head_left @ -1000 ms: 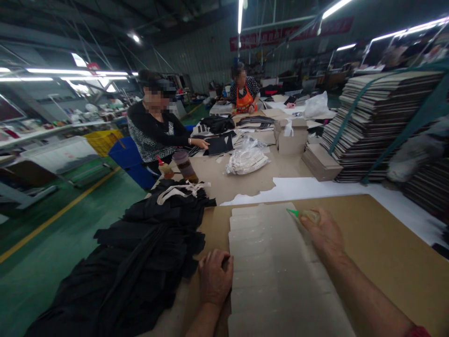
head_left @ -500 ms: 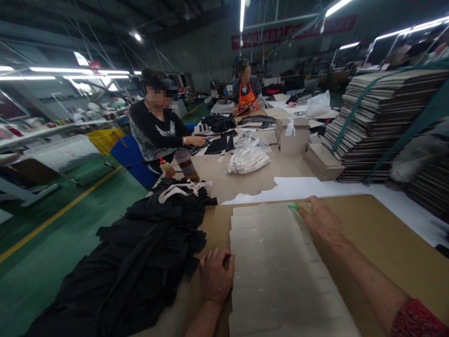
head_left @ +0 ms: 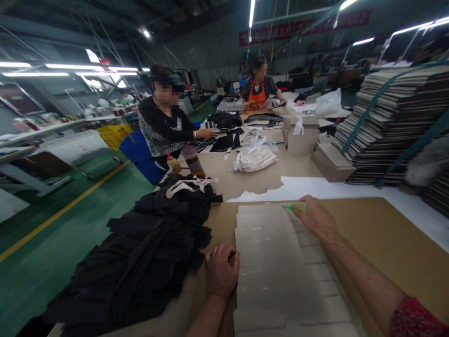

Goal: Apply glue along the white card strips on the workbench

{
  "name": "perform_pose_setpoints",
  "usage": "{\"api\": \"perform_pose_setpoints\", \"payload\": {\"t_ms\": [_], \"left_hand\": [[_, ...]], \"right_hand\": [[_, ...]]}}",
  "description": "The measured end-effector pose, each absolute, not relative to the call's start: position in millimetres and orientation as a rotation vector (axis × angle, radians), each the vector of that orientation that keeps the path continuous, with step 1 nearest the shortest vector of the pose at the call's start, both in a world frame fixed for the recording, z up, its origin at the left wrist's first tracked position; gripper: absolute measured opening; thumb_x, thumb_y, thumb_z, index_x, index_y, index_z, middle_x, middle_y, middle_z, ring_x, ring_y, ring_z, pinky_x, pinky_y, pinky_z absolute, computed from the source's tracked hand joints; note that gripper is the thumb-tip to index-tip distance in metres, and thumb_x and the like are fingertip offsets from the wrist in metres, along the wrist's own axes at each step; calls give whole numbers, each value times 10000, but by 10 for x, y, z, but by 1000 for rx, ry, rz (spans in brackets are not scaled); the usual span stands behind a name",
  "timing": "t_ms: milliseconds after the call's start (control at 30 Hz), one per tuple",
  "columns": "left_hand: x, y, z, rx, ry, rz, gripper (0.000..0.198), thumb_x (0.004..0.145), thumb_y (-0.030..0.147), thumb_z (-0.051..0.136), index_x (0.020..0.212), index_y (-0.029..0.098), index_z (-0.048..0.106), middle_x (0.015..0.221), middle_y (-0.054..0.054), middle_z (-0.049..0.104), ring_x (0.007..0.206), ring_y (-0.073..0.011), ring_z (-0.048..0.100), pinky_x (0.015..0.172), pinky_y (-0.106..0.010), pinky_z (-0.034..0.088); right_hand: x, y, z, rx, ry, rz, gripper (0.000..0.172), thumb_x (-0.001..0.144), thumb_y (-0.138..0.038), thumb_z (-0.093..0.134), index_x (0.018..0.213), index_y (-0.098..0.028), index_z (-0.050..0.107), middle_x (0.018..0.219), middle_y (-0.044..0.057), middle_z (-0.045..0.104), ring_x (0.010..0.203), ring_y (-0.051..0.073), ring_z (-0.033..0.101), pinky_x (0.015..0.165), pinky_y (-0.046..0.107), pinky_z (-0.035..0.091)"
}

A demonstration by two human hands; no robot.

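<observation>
Overlapping beige cardboard pieces [head_left: 268,262] lie in a long layered row before me, with thin shiny streaks across them. In my right hand [head_left: 318,219] is a small glue bottle [head_left: 298,208] with a green nozzle, tilted so its tip is over the far end of the row. Whether the tip touches the cardboard I cannot tell. My left hand [head_left: 222,271] rests at the row's left edge, fingers curled in and thumb side against the cardboard. Nothing shows in it, though its fingertips are partly hidden.
Black fabric pieces [head_left: 150,252] are heaped on the left. Beyond are a plastic bag of pale pieces [head_left: 255,157], a red-tipped bottle [head_left: 173,164] and a brown-filled cup [head_left: 192,161]. A tall strapped cardboard stack [head_left: 389,126] stands right. Two co-workers [head_left: 164,121] handle pieces across the table.
My right hand has moved the glue bottle a little left along the row's far end. My left hand stays at the edge. The view has shifted slightly, and both co-workers' hands have moved.
</observation>
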State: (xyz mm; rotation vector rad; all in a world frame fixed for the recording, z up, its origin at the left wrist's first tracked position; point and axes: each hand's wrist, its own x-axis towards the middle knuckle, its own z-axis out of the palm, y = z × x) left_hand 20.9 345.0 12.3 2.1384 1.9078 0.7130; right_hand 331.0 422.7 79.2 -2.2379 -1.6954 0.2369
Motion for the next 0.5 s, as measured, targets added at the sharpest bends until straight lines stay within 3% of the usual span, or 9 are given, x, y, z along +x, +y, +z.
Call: {"api": "perform_pose_setpoints", "payload": {"t_ms": [500], "left_hand": [[222,3435,111,2108,1916,739,64,860,235,570,811,249,609,851,-3,632,900,-210,567,917,-403,334]], "right_hand": [[2876,4340,833,-2145,-1860,268,309,915,-455,473,1126,-234,520,1121,80,622,944,243,619,684,329,391]]}}
